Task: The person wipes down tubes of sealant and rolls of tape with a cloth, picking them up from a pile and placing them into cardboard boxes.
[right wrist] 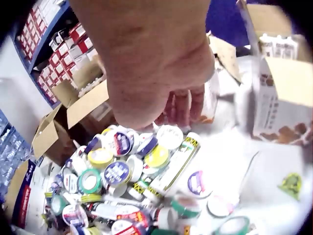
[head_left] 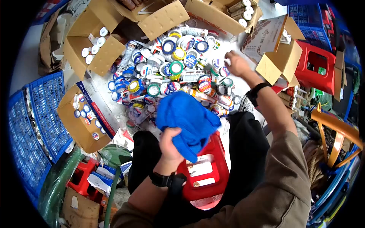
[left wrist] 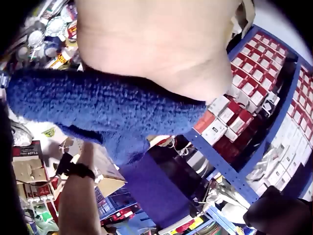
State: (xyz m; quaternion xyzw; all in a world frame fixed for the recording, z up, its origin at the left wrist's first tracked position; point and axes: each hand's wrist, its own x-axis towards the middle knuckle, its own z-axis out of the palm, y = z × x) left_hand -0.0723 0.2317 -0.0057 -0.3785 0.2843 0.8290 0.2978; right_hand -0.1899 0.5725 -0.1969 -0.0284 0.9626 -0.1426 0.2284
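Observation:
My left hand (head_left: 170, 146) grips a bunched blue cloth (head_left: 186, 119), thumb on top, above the red plastic stool. In the left wrist view, the cloth (left wrist: 102, 107) looks fuzzy and spreads below the hand. My right hand (head_left: 238, 64) reaches over the right side of a pile of tape rolls (head_left: 176, 67) and cartridges (head_left: 193, 75). It is blurred in the head view. The right wrist view shows its fingers (right wrist: 182, 105) pointing down beside a white piece with an orange edge; whether they hold it I cannot tell.
Open cardboard boxes (head_left: 72, 53) ring the pile, some holding white-capped cartridges (head_left: 100, 41). A smaller box (head_left: 68, 114) with tape rolls stands at left, beside blue crates (head_left: 47, 110). The red stool (head_left: 222, 159) is between the person's legs; another red stool (head_left: 317, 47) is at right.

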